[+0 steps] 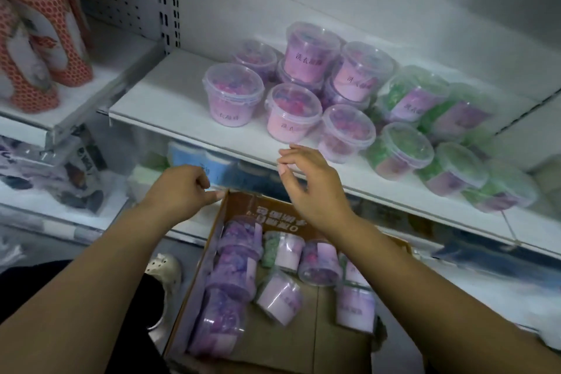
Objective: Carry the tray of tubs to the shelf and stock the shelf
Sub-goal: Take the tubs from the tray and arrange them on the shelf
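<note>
A brown cardboard tray [243, 209] sits low in front of me with several clear tubs [233, 279] of purple, pink and green beads lying on their sides in it. On the white shelf [170, 100] above stand several pink tubs [293, 112], some stacked, and several green tubs [403, 149] to their right. My left hand [182, 188] is curled at the tray's far left corner, fingertips touching the rim. My right hand [309, 182] hovers between tray and shelf edge, fingers apart, holding nothing.
A neighbouring shelf at the left carries red-and-white patterned bottles [39, 48]. Below it lie packaged goods [60, 173]. Blue-lidded items [194, 158] show under the white shelf. A light perforated shoe [165, 270] is on the floor left of the tray.
</note>
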Available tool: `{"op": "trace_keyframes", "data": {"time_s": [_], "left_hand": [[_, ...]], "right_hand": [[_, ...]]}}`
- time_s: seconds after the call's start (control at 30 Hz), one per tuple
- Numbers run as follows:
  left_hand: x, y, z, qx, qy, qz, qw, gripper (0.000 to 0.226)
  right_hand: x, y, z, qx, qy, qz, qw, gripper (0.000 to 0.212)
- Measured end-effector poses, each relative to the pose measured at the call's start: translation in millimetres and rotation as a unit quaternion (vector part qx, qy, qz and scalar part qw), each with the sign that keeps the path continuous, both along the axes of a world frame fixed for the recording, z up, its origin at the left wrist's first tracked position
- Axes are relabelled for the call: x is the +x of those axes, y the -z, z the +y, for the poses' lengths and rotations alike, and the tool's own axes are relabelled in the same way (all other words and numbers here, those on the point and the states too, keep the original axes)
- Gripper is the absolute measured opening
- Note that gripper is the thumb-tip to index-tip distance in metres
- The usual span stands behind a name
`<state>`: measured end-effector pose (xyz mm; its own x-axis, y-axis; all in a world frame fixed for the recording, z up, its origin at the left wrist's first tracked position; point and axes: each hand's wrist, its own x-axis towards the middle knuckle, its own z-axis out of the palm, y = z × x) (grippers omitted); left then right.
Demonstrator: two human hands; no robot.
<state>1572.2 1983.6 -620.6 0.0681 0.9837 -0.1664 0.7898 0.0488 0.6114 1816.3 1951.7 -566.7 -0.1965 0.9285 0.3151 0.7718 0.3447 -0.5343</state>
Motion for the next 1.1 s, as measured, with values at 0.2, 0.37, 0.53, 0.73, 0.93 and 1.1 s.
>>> {"op": "trace_keyframes", "data": {"time_s": [0.2,0.37,0.53,0.73,0.93,1.1], "left_hand": [[-4,13,-35,-0.158,0.098,0.093,0.978,0.046],[-6,32,-57,-0.241,0.142,0.109,0.954,0.046],[0,51,-71,-0.288,0.153,0.122,0.937,0.041],[3,46,-67,-0.322,0.161,0.174,0.917,0.052],[10,43,-66,-0.326,0.163,0.176,0.914,0.048],[10,44,-66,-0.325,0.174,0.187,0.911,0.051]], "right_hand": [[-2,57,-61,-0.097,0.027,0.02,0.995,0.017],[-7,103,-103,-0.274,0.063,0.036,0.959,0.017],[-18,140,-135,-0.363,0.072,0.053,0.927,0.025],[-40,168,-157,-0.495,0.112,0.044,0.86,0.024],[-66,167,-145,-0.537,0.123,0.005,0.835,0.066],[-86,171,-138,-0.532,0.144,-0.088,0.83,0.09]]}}
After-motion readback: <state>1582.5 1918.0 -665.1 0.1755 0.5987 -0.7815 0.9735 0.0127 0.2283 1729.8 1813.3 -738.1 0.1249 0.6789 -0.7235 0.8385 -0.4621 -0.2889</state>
